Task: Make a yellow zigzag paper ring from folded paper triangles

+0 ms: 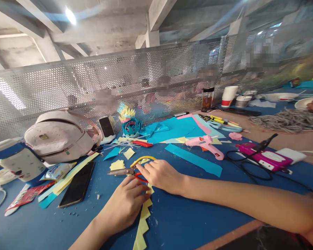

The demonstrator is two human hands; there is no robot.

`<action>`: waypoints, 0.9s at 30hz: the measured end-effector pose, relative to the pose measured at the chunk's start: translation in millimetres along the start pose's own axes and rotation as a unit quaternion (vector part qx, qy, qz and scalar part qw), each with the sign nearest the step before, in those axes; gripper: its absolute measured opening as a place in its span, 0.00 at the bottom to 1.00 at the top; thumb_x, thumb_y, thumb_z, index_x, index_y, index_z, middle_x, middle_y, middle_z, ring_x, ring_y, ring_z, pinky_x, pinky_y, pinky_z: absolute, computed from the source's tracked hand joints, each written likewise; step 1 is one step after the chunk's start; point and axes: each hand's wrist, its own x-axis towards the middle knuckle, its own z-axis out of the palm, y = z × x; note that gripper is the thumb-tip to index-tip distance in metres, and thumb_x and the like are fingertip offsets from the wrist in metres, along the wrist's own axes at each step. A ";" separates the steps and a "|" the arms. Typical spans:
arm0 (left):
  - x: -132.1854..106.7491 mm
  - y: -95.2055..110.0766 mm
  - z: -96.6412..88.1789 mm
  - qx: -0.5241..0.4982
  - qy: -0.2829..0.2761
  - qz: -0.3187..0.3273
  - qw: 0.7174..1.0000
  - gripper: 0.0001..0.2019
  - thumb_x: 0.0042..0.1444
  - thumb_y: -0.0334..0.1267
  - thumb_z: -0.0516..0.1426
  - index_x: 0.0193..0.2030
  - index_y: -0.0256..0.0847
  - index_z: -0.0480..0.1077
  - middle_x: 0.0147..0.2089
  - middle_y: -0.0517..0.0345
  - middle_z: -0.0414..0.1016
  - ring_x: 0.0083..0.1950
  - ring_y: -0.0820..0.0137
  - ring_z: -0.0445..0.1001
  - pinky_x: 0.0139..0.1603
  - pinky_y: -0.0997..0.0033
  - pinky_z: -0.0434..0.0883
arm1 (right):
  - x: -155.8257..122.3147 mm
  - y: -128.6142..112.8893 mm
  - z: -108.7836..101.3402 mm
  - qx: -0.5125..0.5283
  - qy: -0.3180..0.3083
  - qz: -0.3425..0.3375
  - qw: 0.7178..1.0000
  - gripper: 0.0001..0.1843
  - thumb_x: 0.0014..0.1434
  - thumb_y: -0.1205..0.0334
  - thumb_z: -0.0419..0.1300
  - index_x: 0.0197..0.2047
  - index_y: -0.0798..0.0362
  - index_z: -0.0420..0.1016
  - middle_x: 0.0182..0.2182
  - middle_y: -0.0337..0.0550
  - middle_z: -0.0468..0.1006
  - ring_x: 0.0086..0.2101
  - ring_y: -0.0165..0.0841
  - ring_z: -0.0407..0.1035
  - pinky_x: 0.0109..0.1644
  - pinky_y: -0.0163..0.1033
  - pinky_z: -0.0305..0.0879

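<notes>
My right hand [163, 175] is closed around the handles of a pair of scissors [122, 172], one yellow and one red. The blades point left, low over the blue table. Just in front, my left hand [127, 199] has its fingers curled on a yellow paper strip [143, 222] with a zigzag edge. The strip runs down toward the table's near side; its upper end is partly hidden by my fingers. Beyond the blades lie small yellow paper pieces [117, 165]. Past them stands a layered blue, pink and yellow paper flower [130, 123].
A pink glue gun [206, 146] and a blue paper strip [194, 159] lie right of centre. At left are a dark phone [77, 185], a pale backpack [59, 135] and a mug [22, 163]. A magenta power strip [266, 156] with a black cable sits at right. Perforated metal panels stand behind.
</notes>
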 end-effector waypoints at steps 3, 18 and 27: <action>1.1 0.7 0.2 0.004 -0.003 -0.010 1.000 0.14 0.64 0.27 0.48 0.43 0.40 0.75 0.37 0.52 0.78 0.41 0.62 0.73 0.46 0.55 0.70 | -1.6 -10.1 -1.0 -0.025 0.061 -0.022 0.998 0.18 0.66 0.76 0.45 0.53 0.70 0.70 0.30 0.52 0.79 0.29 0.36 0.72 0.28 0.39 0.61; 3.9 4.7 -1.9 -0.019 0.001 -0.003 1.000 0.13 0.63 0.25 0.48 0.43 0.38 0.74 0.43 0.52 0.80 0.43 0.63 0.73 0.49 0.56 0.70 | -2.6 15.0 2.3 0.053 -0.009 0.023 0.998 0.17 0.65 0.73 0.52 0.56 0.60 0.69 0.34 0.45 0.80 0.32 0.34 0.75 0.28 0.36 0.60; 5.7 5.8 -3.3 -0.012 0.008 -0.002 1.000 0.16 0.65 0.27 0.46 0.44 0.40 0.75 0.39 0.50 0.79 0.42 0.64 0.75 0.47 0.57 0.73 | -2.4 8.1 -3.6 0.067 -0.023 0.006 0.997 0.16 0.65 0.73 0.53 0.55 0.59 0.70 0.34 0.47 0.80 0.32 0.34 0.75 0.30 0.36 0.62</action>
